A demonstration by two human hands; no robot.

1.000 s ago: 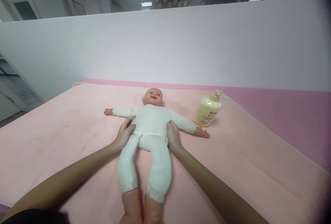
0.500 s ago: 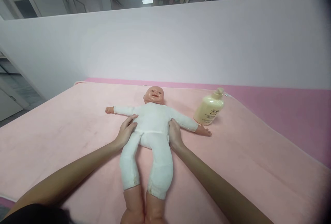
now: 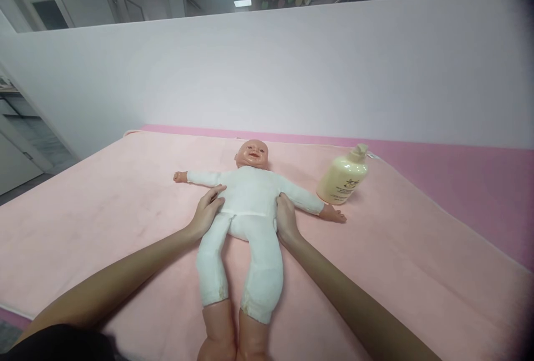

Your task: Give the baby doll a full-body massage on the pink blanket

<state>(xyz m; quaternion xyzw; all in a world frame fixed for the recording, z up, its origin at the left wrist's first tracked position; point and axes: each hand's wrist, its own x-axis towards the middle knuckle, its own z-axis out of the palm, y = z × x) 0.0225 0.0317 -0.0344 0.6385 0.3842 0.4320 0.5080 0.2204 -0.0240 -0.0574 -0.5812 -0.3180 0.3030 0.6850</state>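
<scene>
- Left hand (image 3: 207, 212): fingers flat and together, pressed against the baby doll (image 3: 246, 222) at its waist on the side nearest the person's left; a flank press, not a closed grasp.
- Right hand (image 3: 285, 218): fingers curved against the opposite flank of the doll's waist, thumb side on the white cloth; likewise pressing, nothing enclosed.
- Change over the last second: none of substance. Both hands hold the same station at the waist; the doll's slight drift in the view reads as head movement, not handling. Judgement: the work is a sustained two-sided hold of the torso, with no lift or turn begun.
- Doll position: on its back, centre of the mat, head at 12 o'clock, arms spread toward 10 and 2 o'clock, bare legs toward 6 o'clock.
- Lotion bottle (image 3: 344, 178): cream pump bottle at 2 o'clock from the doll's torso, just beside the doll's outstretched hand, upright with a slight lean.
- Surface: pale pink blanket (image 3: 104, 205) over a deeper pink mat (image 3: 467, 183).
- Room: white partition wall (image 3: 292, 72) behind; ceiling lights and heart-shaped decorations above it.
</scene>
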